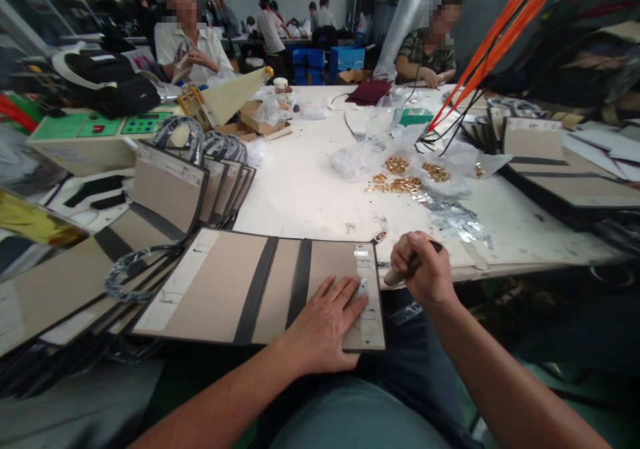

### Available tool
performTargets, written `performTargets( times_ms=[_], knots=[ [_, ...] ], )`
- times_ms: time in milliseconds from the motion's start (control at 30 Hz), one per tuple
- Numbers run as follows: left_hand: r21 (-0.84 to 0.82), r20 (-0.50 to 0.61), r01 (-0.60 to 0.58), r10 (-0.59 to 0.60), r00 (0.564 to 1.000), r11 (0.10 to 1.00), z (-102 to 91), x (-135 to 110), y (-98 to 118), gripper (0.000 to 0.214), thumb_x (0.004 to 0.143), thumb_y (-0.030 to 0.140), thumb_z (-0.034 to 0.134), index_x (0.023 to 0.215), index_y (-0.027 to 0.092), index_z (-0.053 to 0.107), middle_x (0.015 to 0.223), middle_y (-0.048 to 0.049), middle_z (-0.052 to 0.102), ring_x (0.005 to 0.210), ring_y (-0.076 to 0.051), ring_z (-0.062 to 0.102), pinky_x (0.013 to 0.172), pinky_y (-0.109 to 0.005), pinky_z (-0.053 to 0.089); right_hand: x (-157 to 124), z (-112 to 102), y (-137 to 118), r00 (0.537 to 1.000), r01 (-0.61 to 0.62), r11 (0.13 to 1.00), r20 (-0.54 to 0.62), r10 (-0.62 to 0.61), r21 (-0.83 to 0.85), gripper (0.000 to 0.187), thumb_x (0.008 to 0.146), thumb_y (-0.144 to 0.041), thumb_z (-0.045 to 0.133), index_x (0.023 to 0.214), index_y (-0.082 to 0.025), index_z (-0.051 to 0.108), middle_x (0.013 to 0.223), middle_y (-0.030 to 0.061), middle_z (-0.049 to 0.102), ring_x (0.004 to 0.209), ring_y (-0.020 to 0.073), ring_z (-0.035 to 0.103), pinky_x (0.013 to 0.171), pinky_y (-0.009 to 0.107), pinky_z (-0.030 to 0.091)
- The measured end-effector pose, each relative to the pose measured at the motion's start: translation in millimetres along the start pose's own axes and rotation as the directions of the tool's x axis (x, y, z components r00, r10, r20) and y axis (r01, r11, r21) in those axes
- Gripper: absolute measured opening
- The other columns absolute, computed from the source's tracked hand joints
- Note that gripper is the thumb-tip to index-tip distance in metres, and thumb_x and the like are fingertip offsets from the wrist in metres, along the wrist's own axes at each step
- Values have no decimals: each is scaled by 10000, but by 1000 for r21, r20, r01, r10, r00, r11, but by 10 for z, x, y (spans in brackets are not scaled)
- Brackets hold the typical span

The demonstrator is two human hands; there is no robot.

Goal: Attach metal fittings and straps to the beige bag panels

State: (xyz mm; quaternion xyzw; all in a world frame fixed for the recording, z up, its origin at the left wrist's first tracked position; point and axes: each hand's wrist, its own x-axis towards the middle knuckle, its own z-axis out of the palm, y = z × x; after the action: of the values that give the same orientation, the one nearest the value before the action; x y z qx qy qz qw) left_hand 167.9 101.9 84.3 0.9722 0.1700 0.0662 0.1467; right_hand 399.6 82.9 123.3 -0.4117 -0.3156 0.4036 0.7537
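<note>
A flat panel (210, 289) of brown board with dark edging and two dark fold strips lies open before me, over the table's front edge and above my lap. My left hand (327, 325) rests on its right section, fingers stretched out beside a small metal plate (363, 286) and a white strip with marks. To the right of the panel, my right hand (427, 269) is closed round a hand tool (395, 277) with a tapered, brownish handle; its working end cannot be made out. A small gold-coloured metal fitting (381, 237) sits at the panel's top right corner.
Similar panels with wrapped handles (170, 182) are stacked at my left, more panels (580, 175) at right. On the white table (295, 189) lie gold fittings (400, 185), metal plates (457, 217) and plastic bags. Orange straps (487, 49) hang at right. Two people sit across.
</note>
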Motion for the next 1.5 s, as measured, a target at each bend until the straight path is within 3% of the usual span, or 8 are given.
performTargets(
  times_ms=[400,600,700,833,933,1100,1300,1500],
  knots=[
    [-11,-3,3,-3,1000,1000,3,46,-33,966,815,662,679,1578,162,362,1663,-182,345,1567,-342,253,1320,-535,85,-25,145,294,999,-34,999,18,34,8,435,919,-396,741,634,-209,472,590,-49,449,469,100,433,451,255,336],
    [-12,2,16,-16,1000,1000,35,54,-33,986,788,601,732,1576,145,352,1648,-188,366,1565,-346,254,1325,-536,92,-126,117,365,987,5,985,160,24,-174,438,940,-441,716,635,-223,489,576,-33,479,499,124,435,484,277,335],
    [-15,-3,21,-21,1000,1000,56,50,-31,980,794,617,723,1573,149,357,1658,-186,349,1572,-340,239,1327,-527,80,-150,113,368,985,10,976,169,28,-219,447,936,-472,716,638,-225,493,575,-31,488,502,130,442,484,279,346],
    [-13,-5,30,-30,1000,999,68,47,-45,1000,786,679,718,1572,166,371,1679,-168,316,1583,-355,200,1326,-522,88,-140,125,321,996,-11,978,83,29,-206,403,924,-464,741,683,-219,532,620,-31,523,532,125,490,516,270,411],
    [-11,-6,25,-25,1000,1000,68,52,-60,1016,769,676,741,1571,169,375,1679,-165,319,1583,-361,196,1324,-523,108,-86,125,244,999,-29,992,-47,23,-120,331,898,-422,782,746,-216,573,667,-37,531,563,112,503,551,257,451],
    [-18,-13,13,-13,1000,1000,64,58,-76,1019,781,702,718,1573,156,383,1669,-176,334,1578,-377,202,1320,-547,117,56,35,185,967,-121,976,-199,157,183,479,846,-479,771,647,-212,427,568,-87,338,438,69,309,432,218,354],
    [-9,-13,2,-2,1000,1000,31,54,-77,983,802,708,693,1556,141,415,1660,-183,349,1572,-382,218,1320,-533,113,84,58,279,982,-93,974,-141,124,207,494,854,-482,718,626,-217,369,539,-89,292,406,67,257,393,213,304],
    [-20,-8,7,-7,1000,1000,40,53,-75,1001,781,700,720,1554,147,407,1669,-188,329,1576,-371,219,1323,-515,99,59,279,144,995,-99,993,-5,99,58,436,890,-413,697,593,-215,447,519,-67,350,395,82,321,395,248,287]
  ],
)
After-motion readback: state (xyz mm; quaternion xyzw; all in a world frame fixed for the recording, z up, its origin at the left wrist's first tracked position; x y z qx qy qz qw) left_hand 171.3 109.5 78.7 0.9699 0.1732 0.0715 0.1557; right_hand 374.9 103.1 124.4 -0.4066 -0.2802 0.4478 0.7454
